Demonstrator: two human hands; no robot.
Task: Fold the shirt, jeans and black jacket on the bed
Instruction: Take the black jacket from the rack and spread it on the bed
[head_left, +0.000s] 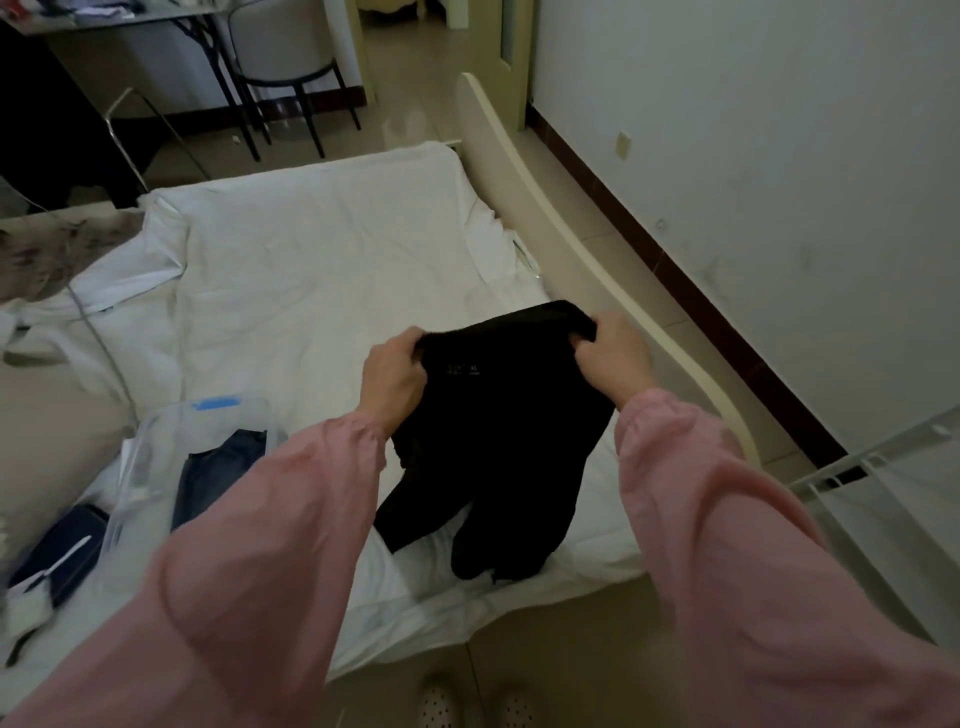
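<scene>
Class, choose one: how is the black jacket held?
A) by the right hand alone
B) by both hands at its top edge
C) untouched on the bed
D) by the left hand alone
B: the left hand and the right hand each grip the top edge of the black jacket.

One view, worn on the person's head, facing forward and tilted steeply down across the bed. It's close in: the left hand and right hand grip the black jacket just beneath the lens, pink sleeves filling the foreground. Wide angle bows the bed frame; slippers show at the bottom edge.
</scene>
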